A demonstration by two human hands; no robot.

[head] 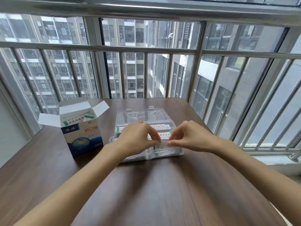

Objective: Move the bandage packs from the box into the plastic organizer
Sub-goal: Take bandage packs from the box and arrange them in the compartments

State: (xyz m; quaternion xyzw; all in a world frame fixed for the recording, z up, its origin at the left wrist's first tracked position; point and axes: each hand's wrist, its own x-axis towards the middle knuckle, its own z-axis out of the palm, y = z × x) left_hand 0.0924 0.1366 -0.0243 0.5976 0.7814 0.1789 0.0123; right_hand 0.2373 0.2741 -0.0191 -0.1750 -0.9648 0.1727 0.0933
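We pinch one bandage pack (163, 143) by ends, left hand (138, 137) + right hand (189, 137), over organizer (177, 152) front slot, prob to seat flat. Box (83, 137) left of organizer, flaps open, more packs inside.

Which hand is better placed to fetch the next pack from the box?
Left hand, probably: the open box stands on its side of the organizer. The right hand would have to cross over.
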